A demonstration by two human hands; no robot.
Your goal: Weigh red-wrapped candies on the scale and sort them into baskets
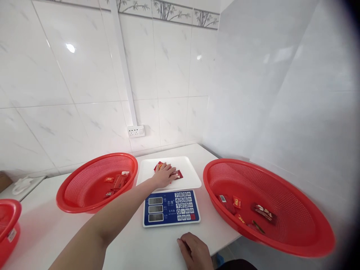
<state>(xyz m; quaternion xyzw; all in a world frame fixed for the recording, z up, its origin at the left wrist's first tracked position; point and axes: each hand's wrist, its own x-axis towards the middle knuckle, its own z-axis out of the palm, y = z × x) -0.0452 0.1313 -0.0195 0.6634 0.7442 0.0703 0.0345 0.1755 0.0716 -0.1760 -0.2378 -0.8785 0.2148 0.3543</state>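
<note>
My left hand (163, 177) reaches over the white tray (146, 180) of a digital scale, palm down with its fingers spread. Beneath and around it lie red snack packets (179, 174), partly covered by the fingers. The blue keypad panel (171, 208) of the scale faces me, with three small displays on its left whose figures I cannot read. My right hand (195, 252) rests near the table's front edge, below the scale, fingers curled in and no object visible in them.
A red plastic basket (67, 204) with a few packets (119, 182) stands left of the scale. On the right, a larger-looking red basket (298, 187) holds several packets (264, 213). Another red basket (11, 236) is cut off at the left. A wall socket (136, 131) sits behind.
</note>
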